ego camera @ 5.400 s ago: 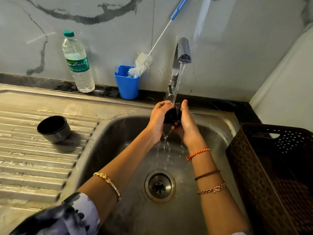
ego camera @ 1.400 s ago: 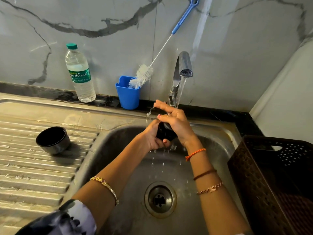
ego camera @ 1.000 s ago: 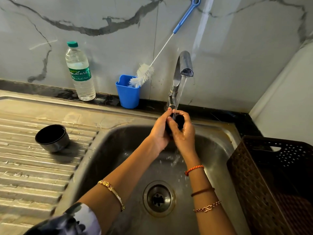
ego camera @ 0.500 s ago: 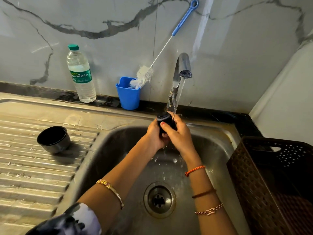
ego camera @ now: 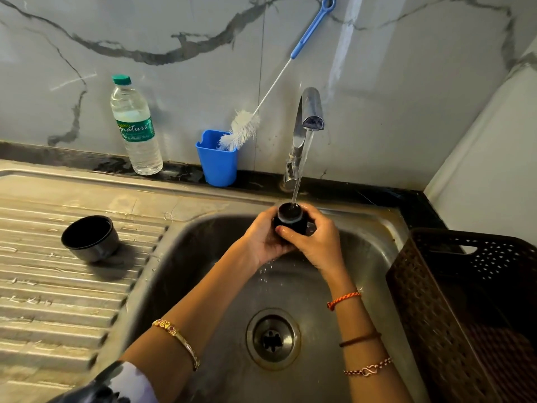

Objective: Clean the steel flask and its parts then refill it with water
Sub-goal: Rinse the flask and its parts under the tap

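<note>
A small black flask stopper (ego camera: 289, 218) sits between both hands over the steel sink (ego camera: 374, 257), its open end turned up under the running tap (ego camera: 311, 112). The water stream lands on its top. My left hand (ego camera: 261, 238) cups it from the left and below. My right hand (ego camera: 315, 242) wraps it from the right, thumb across its front. The flask's dark cup lid (ego camera: 88, 238) stands mouth-up on the ribbed drainboard at the left. No flask body is in view.
A blue cup (ego camera: 217, 161) holding a white bottle brush with a blue handle (ego camera: 242, 129) stands against the marble wall, beside a plastic water bottle (ego camera: 135, 129). A dark brown perforated basket (ego camera: 470, 309) fills the right side. The drain (ego camera: 273, 338) lies below my hands.
Both hands have kept turning and rubbing the stopper under the stream. It now points mouth-up and sits slightly right of where it was, directly beneath the water.
</note>
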